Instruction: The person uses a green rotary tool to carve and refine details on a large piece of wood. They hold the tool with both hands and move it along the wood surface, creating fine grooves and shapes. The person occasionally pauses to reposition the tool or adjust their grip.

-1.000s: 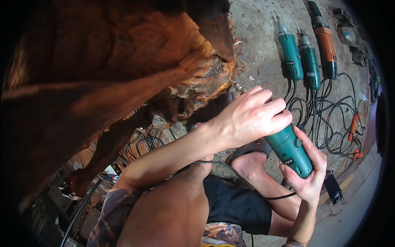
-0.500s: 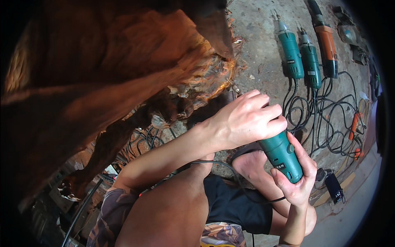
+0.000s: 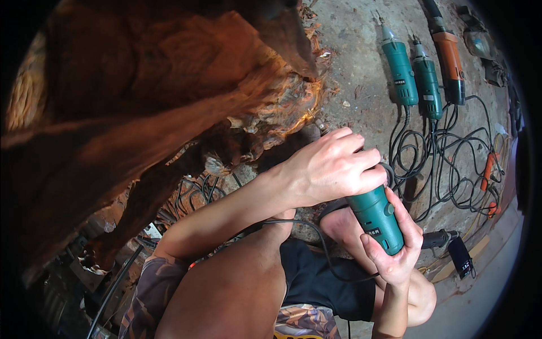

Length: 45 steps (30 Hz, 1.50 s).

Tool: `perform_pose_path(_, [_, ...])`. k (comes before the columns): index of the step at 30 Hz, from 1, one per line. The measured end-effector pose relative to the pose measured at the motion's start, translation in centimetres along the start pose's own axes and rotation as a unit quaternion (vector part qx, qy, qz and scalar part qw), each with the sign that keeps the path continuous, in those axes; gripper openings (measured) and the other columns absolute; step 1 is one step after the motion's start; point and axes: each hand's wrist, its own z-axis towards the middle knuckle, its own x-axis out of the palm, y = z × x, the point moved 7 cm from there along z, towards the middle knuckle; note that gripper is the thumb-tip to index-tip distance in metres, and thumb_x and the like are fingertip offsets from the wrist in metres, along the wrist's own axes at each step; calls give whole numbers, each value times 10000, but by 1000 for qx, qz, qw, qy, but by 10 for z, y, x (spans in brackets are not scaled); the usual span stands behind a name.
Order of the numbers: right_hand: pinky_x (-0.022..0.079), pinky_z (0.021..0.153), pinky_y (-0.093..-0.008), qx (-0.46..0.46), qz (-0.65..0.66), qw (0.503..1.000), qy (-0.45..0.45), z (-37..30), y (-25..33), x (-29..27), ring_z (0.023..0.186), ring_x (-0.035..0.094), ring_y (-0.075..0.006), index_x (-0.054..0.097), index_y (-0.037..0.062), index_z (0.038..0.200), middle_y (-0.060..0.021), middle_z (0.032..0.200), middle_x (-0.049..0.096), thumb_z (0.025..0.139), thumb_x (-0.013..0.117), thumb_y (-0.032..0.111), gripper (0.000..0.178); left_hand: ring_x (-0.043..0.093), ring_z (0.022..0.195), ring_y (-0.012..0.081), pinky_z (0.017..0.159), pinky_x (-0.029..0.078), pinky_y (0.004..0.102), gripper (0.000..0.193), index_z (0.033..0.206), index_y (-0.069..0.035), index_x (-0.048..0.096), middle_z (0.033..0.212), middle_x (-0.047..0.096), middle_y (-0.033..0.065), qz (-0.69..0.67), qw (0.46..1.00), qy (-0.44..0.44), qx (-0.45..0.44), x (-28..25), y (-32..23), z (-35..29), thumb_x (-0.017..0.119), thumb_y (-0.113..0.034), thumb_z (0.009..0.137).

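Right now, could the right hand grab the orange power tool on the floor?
Probably not straight away: the right hand is wrapped around the rear of the green rotary tool, and tangled black cables lie between it and the orange power tool. Nothing seems to cover that one, though.

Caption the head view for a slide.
Left hand and right hand grip a green power tool beside brown wood, more tools on the floor.

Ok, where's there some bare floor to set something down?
The floor between the brown wood and the leftmost green tool lying there is mostly bare, bar small chips. Just below that tool, tangled black cables crowd it.
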Motion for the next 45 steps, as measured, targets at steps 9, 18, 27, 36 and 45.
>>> perform_pose_path(9, [521,1000,-360,-10,6,1000,-4,-1,-2,4,1134,691,-262,544,-136,1405,-251,1284,684,726,828,181,801,601,821,188,746,526,330,250,966,-98,671,922,594,15,4,1000,4,4,-1,0,-2,687,-169,727])
perform_pose_path(18, [564,934,-389,-25,11,999,-31,-1,2,10,1056,730,-297,566,-123,1390,-252,1164,719,777,827,99,702,595,823,189,754,523,334,245,952,-97,662,883,573,12,-2,1000,1,14,-1,0,-2,694,-160,717])
perform_pose_path(27, [565,922,-375,-38,7,998,-48,-2,4,14,1039,730,-279,558,-124,1399,-241,1159,717,774,816,69,704,591,818,190,745,520,335,234,937,-99,654,881,572,10,-5,1000,11,16,-2,1,-2,694,-155,713])
perform_pose_path(36, [566,911,-367,-34,4,997,-64,-1,8,18,1019,731,-264,559,-125,1398,-235,1154,719,773,812,68,701,592,819,192,735,520,335,234,941,-102,657,882,571,8,-3,1000,13,18,-4,3,-2,695,-155,715])
perform_pose_path(45, [574,890,-361,-17,13,996,-82,-3,11,19,984,742,-265,565,-124,1391,-232,1121,728,762,822,81,710,591,816,194,742,526,334,231,933,-105,649,887,576,7,-5,1000,15,25,-6,3,0,696,-152,712])
